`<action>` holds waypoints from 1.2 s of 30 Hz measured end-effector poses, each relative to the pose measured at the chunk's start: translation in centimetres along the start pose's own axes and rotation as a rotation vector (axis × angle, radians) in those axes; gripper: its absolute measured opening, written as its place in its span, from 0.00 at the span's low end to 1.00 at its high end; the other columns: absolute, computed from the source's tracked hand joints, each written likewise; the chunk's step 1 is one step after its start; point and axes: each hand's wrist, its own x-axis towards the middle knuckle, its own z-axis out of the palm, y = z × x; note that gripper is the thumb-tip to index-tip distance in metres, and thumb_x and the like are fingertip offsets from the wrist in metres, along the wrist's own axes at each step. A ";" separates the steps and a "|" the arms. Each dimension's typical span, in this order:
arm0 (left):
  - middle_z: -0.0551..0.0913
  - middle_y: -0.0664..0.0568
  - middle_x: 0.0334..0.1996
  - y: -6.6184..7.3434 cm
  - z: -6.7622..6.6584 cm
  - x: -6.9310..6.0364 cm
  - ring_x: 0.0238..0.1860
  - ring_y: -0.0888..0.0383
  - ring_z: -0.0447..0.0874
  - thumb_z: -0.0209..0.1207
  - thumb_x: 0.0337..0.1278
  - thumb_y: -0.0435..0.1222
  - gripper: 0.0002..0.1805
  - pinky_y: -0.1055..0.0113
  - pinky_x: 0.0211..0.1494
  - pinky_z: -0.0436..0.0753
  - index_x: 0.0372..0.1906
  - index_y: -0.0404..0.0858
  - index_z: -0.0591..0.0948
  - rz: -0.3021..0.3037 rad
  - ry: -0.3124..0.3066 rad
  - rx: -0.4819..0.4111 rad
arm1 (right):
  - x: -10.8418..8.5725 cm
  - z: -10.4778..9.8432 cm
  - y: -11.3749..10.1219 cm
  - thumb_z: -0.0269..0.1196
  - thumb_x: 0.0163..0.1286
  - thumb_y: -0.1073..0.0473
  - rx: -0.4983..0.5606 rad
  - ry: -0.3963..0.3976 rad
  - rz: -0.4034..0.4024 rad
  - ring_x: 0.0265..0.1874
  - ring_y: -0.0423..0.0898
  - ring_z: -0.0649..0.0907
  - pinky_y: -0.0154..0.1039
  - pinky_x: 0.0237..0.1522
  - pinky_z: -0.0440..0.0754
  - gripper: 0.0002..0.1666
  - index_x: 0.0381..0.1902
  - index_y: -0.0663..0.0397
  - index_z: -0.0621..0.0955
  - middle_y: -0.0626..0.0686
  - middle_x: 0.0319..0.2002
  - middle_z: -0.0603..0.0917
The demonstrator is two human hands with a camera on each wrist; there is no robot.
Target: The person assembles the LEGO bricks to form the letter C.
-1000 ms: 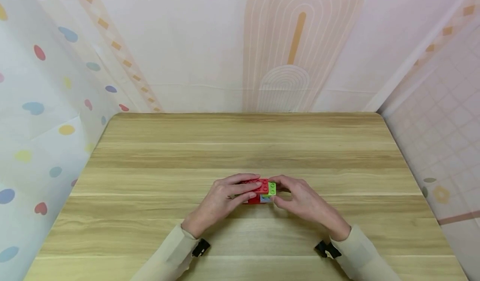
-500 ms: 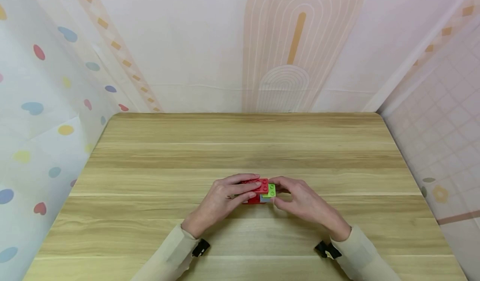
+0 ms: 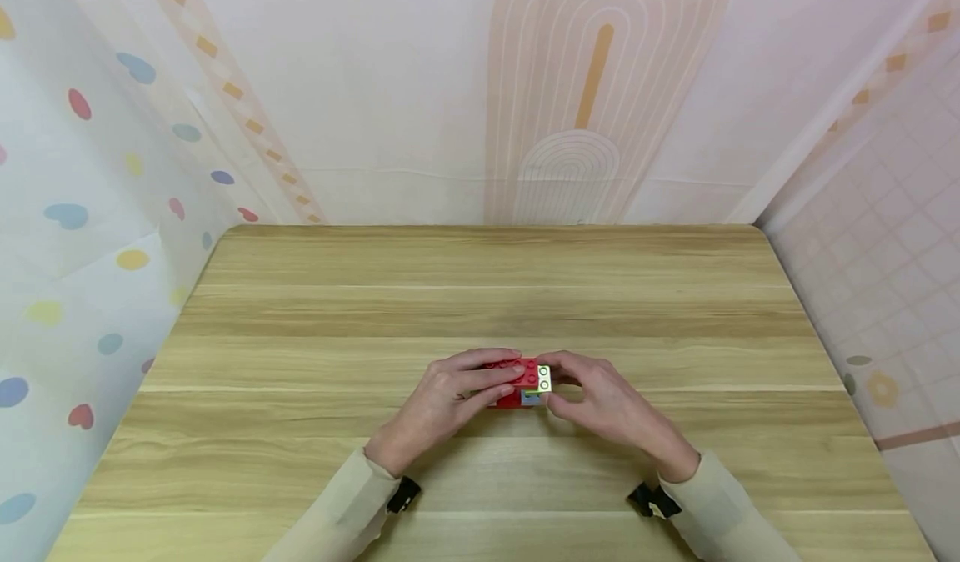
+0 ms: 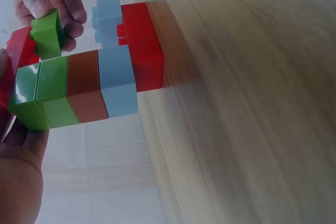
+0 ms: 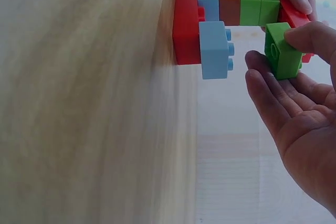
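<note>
A tower of building blocks stands on the table. Its base is a red block point(image 4: 144, 45). Stacked at one end are a pale blue block point(image 4: 118, 81), a brown block point(image 4: 86, 87) and two green blocks, with a red block point(image 3: 529, 371) on top. My left hand point(image 3: 438, 399) grips the top, fingers over that red block. A shorter blue block point(image 5: 213, 51) sits on the base's other end, its studs bare. Above those studs, my right hand point(image 3: 607, 397) pinches a loose-looking green block point(image 5: 283, 52) beside the top red block's overhang. A gap separates this green block from the blue one below.
The wooden table point(image 3: 480, 287) spreads around the tower, with its back edge against a patterned cloth point(image 3: 375, 112). Black straps point(image 3: 403, 495) with small devices sit at both sleeve cuffs.
The green block in the right hand tipped and shifted slightly, and its top now catches a bright glare. The left hand and the tower have stayed nearly still.
</note>
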 end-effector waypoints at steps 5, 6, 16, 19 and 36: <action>0.84 0.48 0.62 0.0 0.0 0.0 0.60 0.52 0.84 0.71 0.57 0.25 0.20 0.65 0.61 0.84 0.56 0.37 0.88 0.011 -0.007 0.004 | -0.1 0.3 0.1 0.67 0.69 0.67 0.056 0.017 0.027 0.52 0.51 0.87 0.47 0.56 0.86 0.23 0.62 0.62 0.79 0.56 0.56 0.86; 0.84 0.48 0.62 0.0 0.0 -0.1 0.60 0.52 0.84 0.71 0.57 0.25 0.20 0.65 0.61 0.84 0.56 0.37 0.88 0.012 -0.006 0.005 | -0.1 0.3 0.1 0.66 0.69 0.66 0.065 0.018 0.034 0.52 0.51 0.87 0.47 0.56 0.87 0.23 0.62 0.62 0.79 0.56 0.56 0.86; 0.83 0.48 0.62 0.1 0.0 0.0 0.62 0.52 0.83 0.69 0.61 0.27 0.18 0.67 0.60 0.84 0.56 0.37 0.88 0.000 -0.015 -0.007 | -0.2 0.5 0.4 0.65 0.71 0.65 0.093 0.033 0.075 0.49 0.49 0.89 0.36 0.51 0.87 0.24 0.63 0.62 0.79 0.58 0.53 0.88; 0.83 0.48 0.62 0.1 0.0 0.0 0.61 0.52 0.83 0.69 0.61 0.27 0.18 0.67 0.60 0.84 0.56 0.37 0.88 0.000 -0.015 -0.008 | -0.2 0.6 0.4 0.65 0.71 0.65 0.125 0.034 0.083 0.49 0.49 0.89 0.35 0.50 0.87 0.24 0.63 0.62 0.79 0.58 0.53 0.88; 0.83 0.46 0.62 0.1 -0.2 0.0 0.62 0.51 0.83 0.68 0.62 0.27 0.17 0.67 0.61 0.83 0.55 0.36 0.88 0.033 -0.018 0.000 | -0.3 0.9 0.7 0.65 0.72 0.66 0.416 0.025 0.141 0.50 0.61 0.87 0.35 0.47 0.88 0.26 0.65 0.68 0.75 0.61 0.51 0.88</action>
